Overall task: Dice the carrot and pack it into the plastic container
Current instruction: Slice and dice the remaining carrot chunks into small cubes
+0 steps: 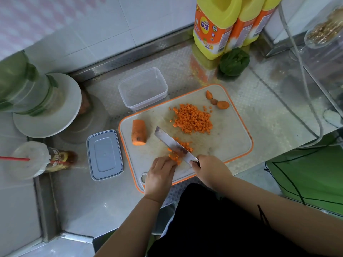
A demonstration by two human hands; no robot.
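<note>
**Carrot half diced, box empty**

The clear plastic container (143, 89) stands open on the metal counter (259, 101), just behind the far left corner of the cutting board (232, 138). Nothing is in it. Its grey lid (104, 154) lies flat on the counter, just beside the left edge of the board.

The board is a pale rounded rectangle with an orange rim. On it lies a big heap of small orange cubes (193, 119), and a smaller heap (182, 144) near the knife blade. 1 thick uncut carrot piece (138, 132), shaped like a short cylinder, lies at the left side of the board. 3 small end scraps (217, 101) lie at the far corner.

The right hand (209, 171) has its fingers wrapped round the handle of the knife (174, 143); the shiny flat blade points away and to the left. The left hand (159, 175) rests on carrot strips (173, 156) beside the blade, with fingers curled together and pressing on them.

Behind the board stand 3 yellow bottles (239, 25) with orange labels, and a dark leafy vegetable (234, 62) beside them.
</note>
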